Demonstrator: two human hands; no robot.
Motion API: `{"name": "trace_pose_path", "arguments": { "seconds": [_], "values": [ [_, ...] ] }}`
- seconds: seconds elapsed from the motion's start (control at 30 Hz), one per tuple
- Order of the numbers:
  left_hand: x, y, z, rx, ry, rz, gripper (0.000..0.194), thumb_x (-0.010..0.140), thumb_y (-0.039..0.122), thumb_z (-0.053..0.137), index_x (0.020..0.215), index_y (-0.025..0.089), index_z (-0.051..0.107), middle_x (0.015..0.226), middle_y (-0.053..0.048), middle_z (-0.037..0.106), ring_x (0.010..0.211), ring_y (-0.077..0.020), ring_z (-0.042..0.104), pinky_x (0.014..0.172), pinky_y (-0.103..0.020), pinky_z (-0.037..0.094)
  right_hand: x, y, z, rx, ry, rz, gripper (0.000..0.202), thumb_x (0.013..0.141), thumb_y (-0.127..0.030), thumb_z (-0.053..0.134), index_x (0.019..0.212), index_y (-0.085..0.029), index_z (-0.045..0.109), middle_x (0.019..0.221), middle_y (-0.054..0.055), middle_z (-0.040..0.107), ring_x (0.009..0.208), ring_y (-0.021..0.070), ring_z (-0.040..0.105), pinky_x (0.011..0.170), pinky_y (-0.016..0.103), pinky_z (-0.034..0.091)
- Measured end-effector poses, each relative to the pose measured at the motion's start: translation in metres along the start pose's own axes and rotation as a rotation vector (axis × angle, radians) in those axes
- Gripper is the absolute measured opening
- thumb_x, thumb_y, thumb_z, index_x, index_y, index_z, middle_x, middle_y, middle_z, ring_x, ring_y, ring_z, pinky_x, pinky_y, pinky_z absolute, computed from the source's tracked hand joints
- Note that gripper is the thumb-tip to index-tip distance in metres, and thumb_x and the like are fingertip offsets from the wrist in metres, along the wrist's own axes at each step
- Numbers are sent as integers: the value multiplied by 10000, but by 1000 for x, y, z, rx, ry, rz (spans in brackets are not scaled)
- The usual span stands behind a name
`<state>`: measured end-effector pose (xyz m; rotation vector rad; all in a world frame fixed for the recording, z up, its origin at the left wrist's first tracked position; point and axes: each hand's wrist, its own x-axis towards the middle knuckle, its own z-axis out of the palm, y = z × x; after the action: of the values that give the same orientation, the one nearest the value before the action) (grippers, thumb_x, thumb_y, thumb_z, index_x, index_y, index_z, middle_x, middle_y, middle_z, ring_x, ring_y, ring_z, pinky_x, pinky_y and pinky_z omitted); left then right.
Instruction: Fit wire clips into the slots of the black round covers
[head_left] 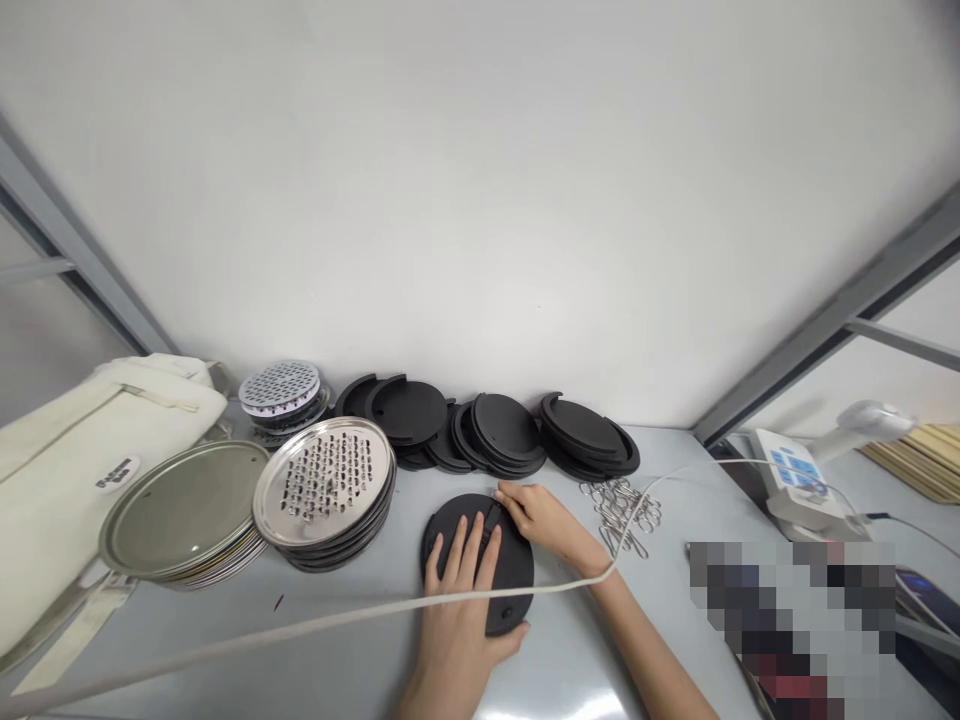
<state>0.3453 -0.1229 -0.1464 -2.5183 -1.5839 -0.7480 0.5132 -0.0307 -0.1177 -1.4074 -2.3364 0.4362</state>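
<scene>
A round black disc (517,570) lies on the grey table in front of me, with a small hole near its lower edge. My left hand (461,610) rests flat on it, fingers spread. At the disc's top edge, my right hand (534,512) is closed with thumb and fingers pinched together; what they hold is too small to make out. Several metal wire clips (622,510) lie loose to the right of my right hand. Behind the disc stand stacks of black round lids (506,425).
At the left are a stack of metal grater discs (326,480), grey-green round plates (187,505), perforated discs (279,385) and a cream bag (67,450). A white cable (360,608) crosses the view over my hands. A white device (799,475) stands at the right.
</scene>
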Motion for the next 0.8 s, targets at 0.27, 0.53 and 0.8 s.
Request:
{"name": "trace_pose_path", "arguments": {
  "seconds": [0.27,0.53,0.8],
  "values": [
    [1,-2,1,30,13,0,859,675,615,625,1396,211,390,1432,-110,400,1259,-338,416,1027,-514,292,-6,3,0,13,-33,-6,309,962,-256,332,701,-200,486,590,-5,546,517,125,479,560,250,296],
    [3,-2,-5,55,19,1,802,726,585,602,1400,208,387,1438,-98,394,1277,-321,398,1041,-484,283,-6,1,-1,130,24,26,270,968,-275,314,735,-213,436,630,-16,524,558,132,490,581,244,327],
    [1,-7,-9,29,-4,40,817,725,605,597,1405,211,377,1450,-84,376,1291,-310,385,1051,-472,282,-6,-2,4,184,40,20,221,965,-270,316,787,-218,436,659,-10,527,585,143,505,597,247,343]
  ]
}}
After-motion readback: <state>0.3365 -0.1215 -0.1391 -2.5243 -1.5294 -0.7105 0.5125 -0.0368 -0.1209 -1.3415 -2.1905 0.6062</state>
